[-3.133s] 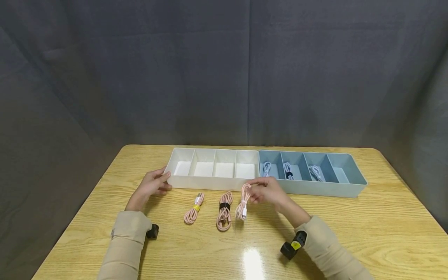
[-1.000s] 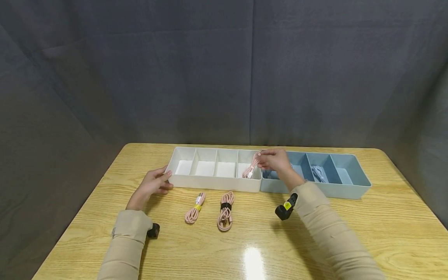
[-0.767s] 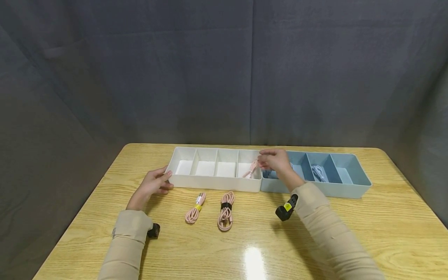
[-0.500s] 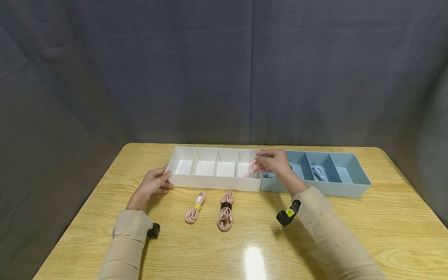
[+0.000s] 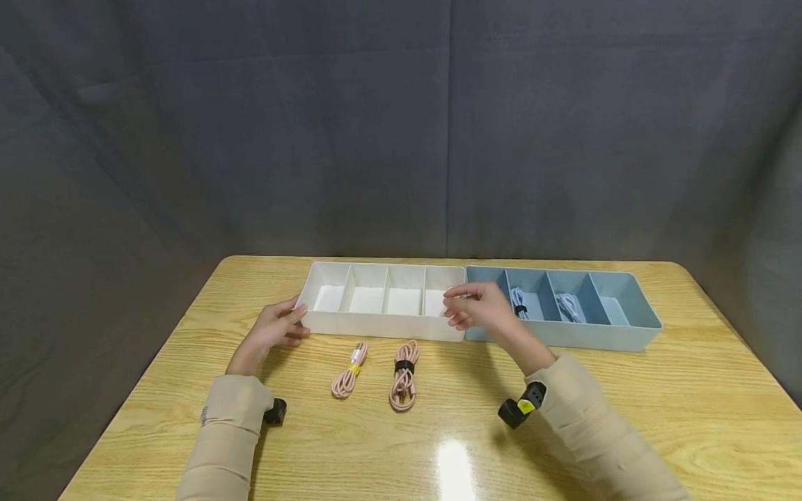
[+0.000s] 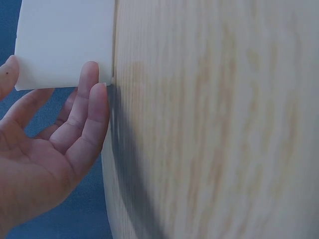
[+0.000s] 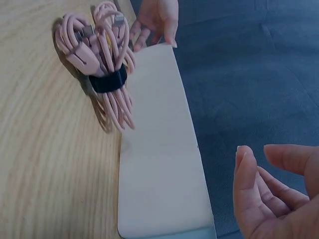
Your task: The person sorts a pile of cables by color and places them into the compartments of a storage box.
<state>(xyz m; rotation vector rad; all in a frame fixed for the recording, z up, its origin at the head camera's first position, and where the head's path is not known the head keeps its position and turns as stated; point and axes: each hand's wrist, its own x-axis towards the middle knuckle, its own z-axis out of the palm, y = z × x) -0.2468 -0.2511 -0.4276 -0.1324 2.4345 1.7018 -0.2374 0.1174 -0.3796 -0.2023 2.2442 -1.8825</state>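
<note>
My left hand [image 5: 276, 330] holds the left end of a white divided storage box [image 5: 376, 325]. In the left wrist view its thumb lies at the rim, with fingers along the end. My right hand [image 5: 479, 307] hovers at the box's rightmost compartment, fingers apart and nothing between them in the right wrist view. It hides most of that compartment, including the pink cable lowered there. On the table in front lie two coiled pink cables: one with a yellow tie [image 5: 349, 372], one with a black strap [image 5: 404, 376].
Against the white box's right end stands a blue divided box [image 5: 576, 337]. Coiled blue cables, one black-strapped [image 5: 519, 303] and one further right [image 5: 569, 307], lie in its middle compartments. The wooden table [image 5: 351, 452] ends at a dark curtain [image 5: 351, 139].
My right hand carried a pink cable from the table into the white box's rightmost compartment and let it go. It has since drawn back slightly toward me. The left hand stayed put.
</note>
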